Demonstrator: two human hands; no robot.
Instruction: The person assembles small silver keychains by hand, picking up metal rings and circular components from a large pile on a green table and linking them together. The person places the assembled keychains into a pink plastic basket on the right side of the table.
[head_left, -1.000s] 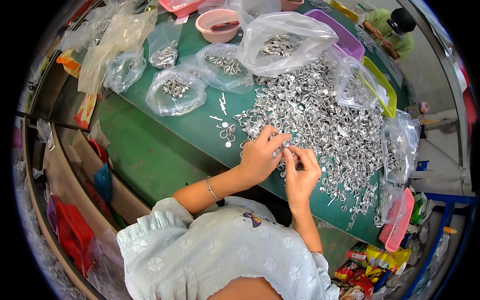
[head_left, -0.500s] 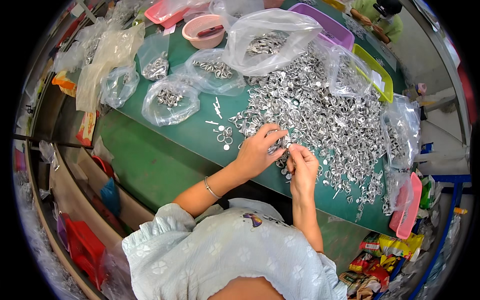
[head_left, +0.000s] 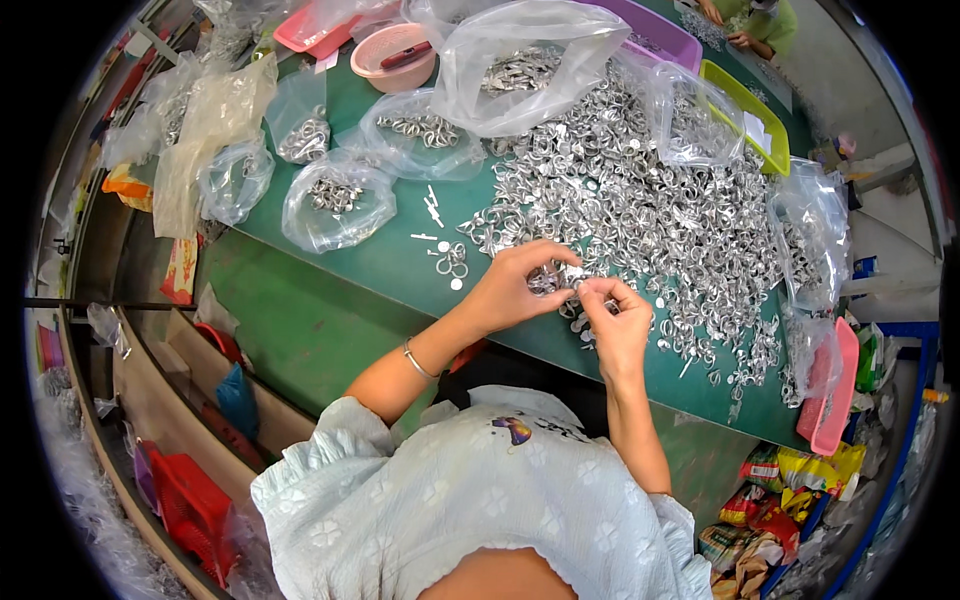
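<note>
A: Where do the hands meet?
B: At the near edge of the heap of small silver metal parts (head_left: 650, 210) on the green table (head_left: 400, 265). Left hand (head_left: 515, 285) and right hand (head_left: 615, 320) both pinch one small metal piece (head_left: 572, 283) between fingertips.
A: Surroundings?
B: Clear bags (head_left: 335, 200) of parts lie far left.

Clear plastic bags of metal parts: large bag (head_left: 530, 60) at table's (head_left: 400, 260) far edge, smaller bags (head_left: 335, 200) on the left, one (head_left: 810, 235) at right. Colourful snack packets (head_left: 770, 500) lie on the floor, lower right. Orange packet (head_left: 180, 270) at left edge.
</note>
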